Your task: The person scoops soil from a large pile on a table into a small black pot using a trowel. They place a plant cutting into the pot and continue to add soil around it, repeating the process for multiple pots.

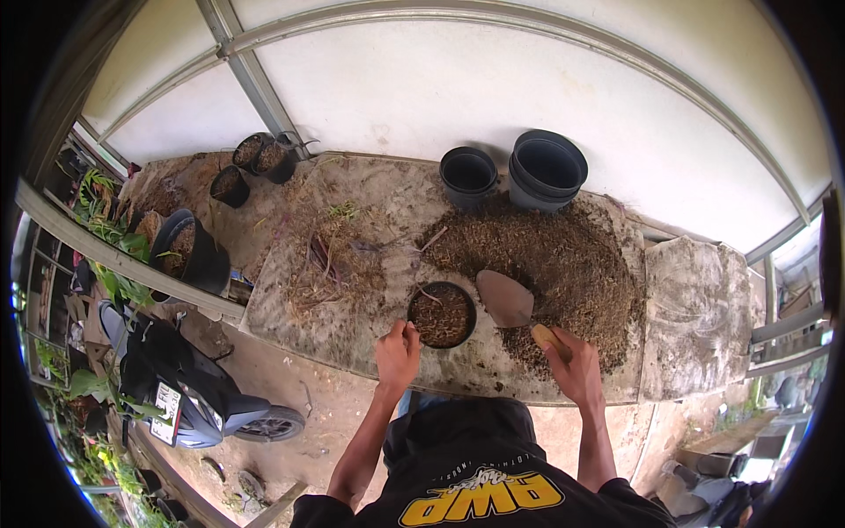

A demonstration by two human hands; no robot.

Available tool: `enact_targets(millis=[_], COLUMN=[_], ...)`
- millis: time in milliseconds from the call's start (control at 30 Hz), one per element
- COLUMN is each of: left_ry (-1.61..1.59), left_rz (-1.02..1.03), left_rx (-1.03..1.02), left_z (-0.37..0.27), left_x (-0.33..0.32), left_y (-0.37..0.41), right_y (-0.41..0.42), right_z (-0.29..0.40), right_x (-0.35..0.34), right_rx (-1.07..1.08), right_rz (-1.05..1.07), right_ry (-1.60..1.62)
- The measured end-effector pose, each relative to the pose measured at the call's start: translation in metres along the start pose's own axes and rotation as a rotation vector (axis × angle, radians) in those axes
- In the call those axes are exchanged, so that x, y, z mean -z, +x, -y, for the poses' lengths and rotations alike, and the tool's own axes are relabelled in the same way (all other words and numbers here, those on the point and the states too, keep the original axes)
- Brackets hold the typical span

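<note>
My left hand [397, 356] is at the near left rim of a small black plastic pot [451, 342], thumb and fingers closed on its edge. Dark, fibrous potting mix [441, 313] fills much of this pot, with a thin pale stem lying on top. In my right hand [575, 363] is the wooden handle [546, 340] of a trowel. Its broad metal blade [505, 298] points away from me, lying at the left edge of a loose heap of potting mix [581, 277], just right of the pot.
Empty black pots [467, 177] and a nested stack of larger ones [548, 168] stand behind the heap. Dry roots and plant scraps [330, 261] litter the worktable [396, 171]. Filled pots [231, 186] sit at the back left. A parked motorcycle [198, 389] is left below.
</note>
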State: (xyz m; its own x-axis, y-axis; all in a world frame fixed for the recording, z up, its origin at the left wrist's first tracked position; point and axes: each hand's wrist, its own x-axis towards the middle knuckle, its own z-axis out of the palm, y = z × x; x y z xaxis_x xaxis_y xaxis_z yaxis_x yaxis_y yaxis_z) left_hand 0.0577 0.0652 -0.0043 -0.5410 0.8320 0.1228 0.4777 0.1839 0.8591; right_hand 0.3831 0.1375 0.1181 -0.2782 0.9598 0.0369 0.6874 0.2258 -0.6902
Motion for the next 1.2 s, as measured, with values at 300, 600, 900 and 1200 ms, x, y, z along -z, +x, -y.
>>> enact_targets(millis=[300,600,900,1200], left_ry=[-0.071,-0.063,-0.067,-0.086], left_rz=[-0.033,-0.005,0.019,-0.001], left_rx=[0.040,0.155,0.135,0.147], left_z=[-0.003,-0.008,-0.006,-0.011], left_x=[0.009,-0.003,0.002,0.000], left_y=[-0.008,-0.013,-0.013,-0.012], right_y=[-0.039,-0.047,-0.029,-0.022], right_z=[-0.024,-0.052,-0.090,-0.062], right_x=[-0.012,0.031,0.006,-0.009], right_rx=[-0.072,-0.456,-0.433,-0.431], right_rz=[0.139,0.623,0.674,0.433], right_ry=[0.010,0.175,0.232,0.312])
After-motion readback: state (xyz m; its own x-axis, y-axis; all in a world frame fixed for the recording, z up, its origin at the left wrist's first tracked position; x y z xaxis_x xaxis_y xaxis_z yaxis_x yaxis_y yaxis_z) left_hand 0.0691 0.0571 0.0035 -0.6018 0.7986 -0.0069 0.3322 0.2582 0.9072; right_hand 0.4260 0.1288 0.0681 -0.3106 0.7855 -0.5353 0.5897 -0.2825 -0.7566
